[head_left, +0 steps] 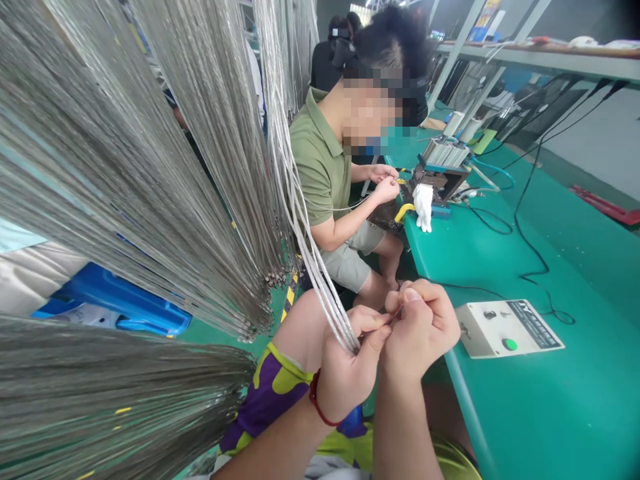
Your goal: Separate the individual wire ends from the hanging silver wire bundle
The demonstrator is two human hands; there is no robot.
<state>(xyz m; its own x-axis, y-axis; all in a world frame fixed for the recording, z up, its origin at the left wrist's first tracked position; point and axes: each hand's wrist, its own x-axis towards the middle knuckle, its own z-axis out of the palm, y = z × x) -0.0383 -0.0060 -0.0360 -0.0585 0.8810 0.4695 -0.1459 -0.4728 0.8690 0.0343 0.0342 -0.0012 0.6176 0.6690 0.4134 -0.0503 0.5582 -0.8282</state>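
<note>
Several silvery braided cables (320, 273) hang down from above in a loose bundle and run into my left hand (350, 370), which is closed around their lower ends. A red cord bracelet circles that wrist. My right hand (417, 327) meets the left one, thumb and fingers pinched together. Between the fingertips of both hands shows a thin reddish strand (399, 311), seemingly a cable end, mostly covered by the fingers. Both hands are above my lap, left of the table edge.
Big bundles of hanging cables (210, 120) fill the left side. A control box (510, 327) with a green button stands on the green table (565, 400). Beyond, a co-worker (320, 147) handles a cable beside a press-like machine (443, 163) with a white glove (423, 207).
</note>
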